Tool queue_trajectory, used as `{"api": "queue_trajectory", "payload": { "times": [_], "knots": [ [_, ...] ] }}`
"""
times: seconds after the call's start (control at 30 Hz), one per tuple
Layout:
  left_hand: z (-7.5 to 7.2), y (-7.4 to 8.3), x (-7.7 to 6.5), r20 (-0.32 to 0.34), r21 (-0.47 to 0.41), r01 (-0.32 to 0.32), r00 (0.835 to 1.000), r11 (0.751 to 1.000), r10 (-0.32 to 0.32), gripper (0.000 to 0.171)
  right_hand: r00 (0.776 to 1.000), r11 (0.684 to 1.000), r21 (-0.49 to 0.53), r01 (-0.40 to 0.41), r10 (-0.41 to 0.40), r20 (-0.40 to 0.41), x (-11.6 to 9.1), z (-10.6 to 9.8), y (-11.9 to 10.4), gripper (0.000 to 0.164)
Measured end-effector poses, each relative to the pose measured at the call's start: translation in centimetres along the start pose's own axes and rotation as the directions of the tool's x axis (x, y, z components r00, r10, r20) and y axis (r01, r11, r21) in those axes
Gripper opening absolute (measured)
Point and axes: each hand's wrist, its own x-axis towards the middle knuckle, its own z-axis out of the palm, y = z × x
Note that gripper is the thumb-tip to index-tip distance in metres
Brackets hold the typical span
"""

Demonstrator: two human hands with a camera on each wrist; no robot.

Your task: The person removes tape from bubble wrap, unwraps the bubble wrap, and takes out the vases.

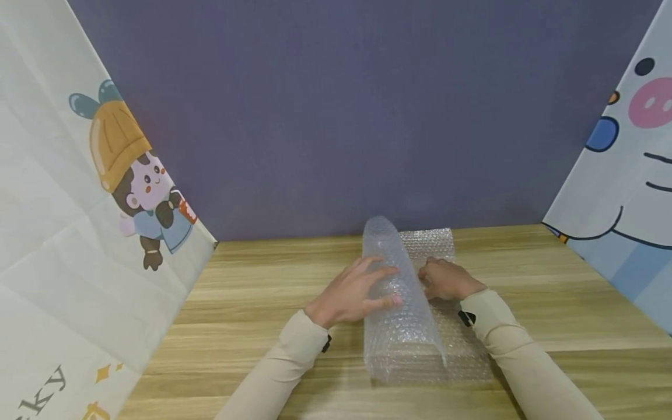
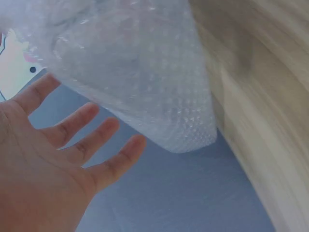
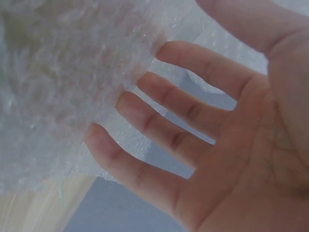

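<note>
A sheet of see-through bubble wrap (image 1: 404, 326) lies on the table, its left part folded over into a loose, raised layer. The flat layer (image 1: 427, 240) shows beneath it on the right. My left hand (image 1: 352, 294) rests along the left side of the folded layer with fingers spread. In the left wrist view those fingers are straight beside the bubble wrap (image 2: 140, 72). My right hand (image 1: 448, 280) is at the fold's right edge, over the flat layer. Its fingers look loosely extended in the right wrist view, tips at the bubble wrap (image 3: 58, 96).
The wood-grain table (image 1: 252, 326) meets a dark blue-grey wall (image 1: 336, 116) just behind the wrap. Pale panels with cartoon prints stand at both sides, a child figure (image 1: 152, 181) on the left one and a pink-snouted animal (image 1: 651, 105) on the right.
</note>
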Motion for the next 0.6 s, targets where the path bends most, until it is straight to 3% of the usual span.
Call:
{"api": "queue_trajectory", "payload": {
  "times": [0.17, 0.6],
  "knots": [
    [-0.4, 1.0, 0.0, 0.016, -0.005, -0.017, 1.000, 1.000, 0.017, 0.068, 1.000, 0.999, 0.031, -0.016, 0.016, 0.004, -0.1, -0.2, -0.2, 0.041],
    [-1.1, 3.1, -0.5, 0.055, 0.018, -0.112, 0.992, 0.993, 0.111, 0.074, 0.999, 0.997, 0.070, -0.030, 0.031, -0.007, -0.1, -0.4, -0.4, 0.026]
  ]
}}
